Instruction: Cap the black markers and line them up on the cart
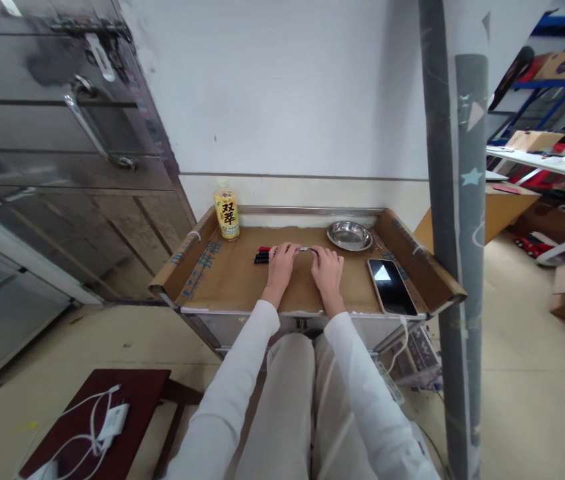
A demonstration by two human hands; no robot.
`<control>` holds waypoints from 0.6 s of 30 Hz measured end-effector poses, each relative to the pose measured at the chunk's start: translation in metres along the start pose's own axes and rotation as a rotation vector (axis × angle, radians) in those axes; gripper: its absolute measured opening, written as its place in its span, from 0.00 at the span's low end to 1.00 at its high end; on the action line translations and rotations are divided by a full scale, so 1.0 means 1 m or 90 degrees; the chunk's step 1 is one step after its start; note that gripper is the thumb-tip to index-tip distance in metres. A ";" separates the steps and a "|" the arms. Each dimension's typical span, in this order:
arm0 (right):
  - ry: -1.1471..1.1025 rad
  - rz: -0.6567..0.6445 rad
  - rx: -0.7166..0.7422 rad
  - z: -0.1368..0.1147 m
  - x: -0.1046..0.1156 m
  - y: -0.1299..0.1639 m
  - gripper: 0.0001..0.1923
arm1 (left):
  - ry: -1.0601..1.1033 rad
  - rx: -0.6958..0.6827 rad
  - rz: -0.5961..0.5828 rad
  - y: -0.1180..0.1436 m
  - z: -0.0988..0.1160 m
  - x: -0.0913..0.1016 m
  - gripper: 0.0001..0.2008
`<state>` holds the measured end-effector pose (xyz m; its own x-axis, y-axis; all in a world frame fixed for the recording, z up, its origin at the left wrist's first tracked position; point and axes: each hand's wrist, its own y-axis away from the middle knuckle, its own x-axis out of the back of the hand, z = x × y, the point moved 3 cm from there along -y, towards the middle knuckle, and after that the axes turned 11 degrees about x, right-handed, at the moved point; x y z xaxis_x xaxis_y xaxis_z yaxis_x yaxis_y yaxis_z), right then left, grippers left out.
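Observation:
Over the middle of the cardboard-lined tray table, my left hand (281, 268) and my right hand (327, 270) are close together, fingers bent and closed. Between their fingertips runs a thin pen-like stick (304, 249), dark at the ends with a pale section in the middle; both hands grip it, and its exact kind is too small to make out. Just left of my left hand lies a small bundle of black pen-like sticks (261, 258) with a red one (264, 249) at the top. My left hand partly hides them.
A yellow-labelled drink bottle (227, 215) stands at the back left. Back right is a round metal dish (349, 236), with a phone (391, 287) in front. Raised cardboard sides (415, 260) edge the table. A grey post (455, 233) rises at right; a stool (127, 393) holds white cables.

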<state>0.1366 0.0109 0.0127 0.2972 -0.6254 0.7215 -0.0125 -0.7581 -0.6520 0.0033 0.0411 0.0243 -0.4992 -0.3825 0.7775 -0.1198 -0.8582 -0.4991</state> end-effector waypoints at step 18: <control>-0.287 -0.059 0.226 -0.014 -0.004 -0.001 0.41 | 0.033 0.057 0.010 0.010 -0.003 0.002 0.10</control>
<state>0.1219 0.0120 0.0138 0.6604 -0.3592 0.6594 0.3306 -0.6493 -0.6849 -0.0018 0.0332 0.0199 -0.5438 -0.3802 0.7481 -0.0361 -0.8800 -0.4735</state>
